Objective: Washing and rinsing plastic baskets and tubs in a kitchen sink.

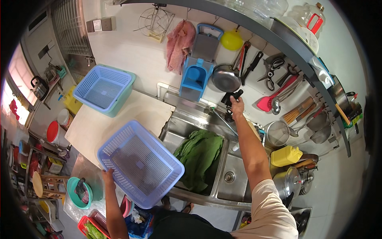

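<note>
My left hand grips the near left rim of an empty blue plastic basket, tilted over the edge of the white board and the sink. My right hand reaches to the wall behind the sink and is closed on a black handle-like object, partly hidden by the fingers. Large green leaves lie in the left bowl of the steel double sink. A faucet spout slants over the sink, partly behind my right arm. Another blue basket sits in a green tub on the board.
The white board adjoins the sink. A steel pan, scissors, a red spatula and strainers hang on the wall. A yellow jug and a lidded steel pot stand right. A green bucket is lower left.
</note>
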The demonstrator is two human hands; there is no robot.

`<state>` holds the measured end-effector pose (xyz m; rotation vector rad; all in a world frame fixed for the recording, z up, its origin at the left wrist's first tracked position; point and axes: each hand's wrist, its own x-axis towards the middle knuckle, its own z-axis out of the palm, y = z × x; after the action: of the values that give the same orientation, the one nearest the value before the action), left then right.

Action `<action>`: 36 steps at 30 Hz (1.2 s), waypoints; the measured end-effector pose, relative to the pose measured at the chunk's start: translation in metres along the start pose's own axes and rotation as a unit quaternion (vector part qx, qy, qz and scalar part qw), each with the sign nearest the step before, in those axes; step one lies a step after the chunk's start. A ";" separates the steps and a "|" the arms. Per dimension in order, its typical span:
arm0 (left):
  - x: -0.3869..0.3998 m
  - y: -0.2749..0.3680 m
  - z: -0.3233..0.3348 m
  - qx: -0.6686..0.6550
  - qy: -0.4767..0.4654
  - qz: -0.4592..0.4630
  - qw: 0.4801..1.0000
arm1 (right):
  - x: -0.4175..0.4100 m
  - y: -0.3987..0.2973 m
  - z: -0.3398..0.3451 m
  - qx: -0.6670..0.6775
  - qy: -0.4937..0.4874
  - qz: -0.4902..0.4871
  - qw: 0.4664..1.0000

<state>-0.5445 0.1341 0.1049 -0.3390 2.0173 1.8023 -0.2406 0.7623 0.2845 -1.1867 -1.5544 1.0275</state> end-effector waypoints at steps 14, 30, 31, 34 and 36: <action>-0.096 0.028 0.052 -0.063 -0.023 0.218 0.974 | -0.114 -0.129 -0.157 0.193 -0.135 -0.033 0.971; -0.451 0.019 0.214 0.035 0.075 0.469 0.879 | -0.158 -0.099 -0.384 -0.478 -0.473 -0.276 0.687; -0.468 0.011 0.225 0.032 0.071 0.467 0.881 | -0.160 -0.095 -0.392 -0.517 -0.489 -0.285 0.642; -0.505 -0.011 0.262 0.042 0.060 0.457 0.887 | -0.160 -0.086 -0.406 -0.525 -0.498 -0.295 0.624; -0.518 -0.031 0.285 -0.023 0.064 0.446 0.892 | -0.164 -0.081 -0.407 -0.533 -0.508 -0.292 0.610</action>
<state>-0.0317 0.3644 0.2915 0.5882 2.4403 2.3686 0.1553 0.6238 0.4365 -0.4888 -3.4668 0.1095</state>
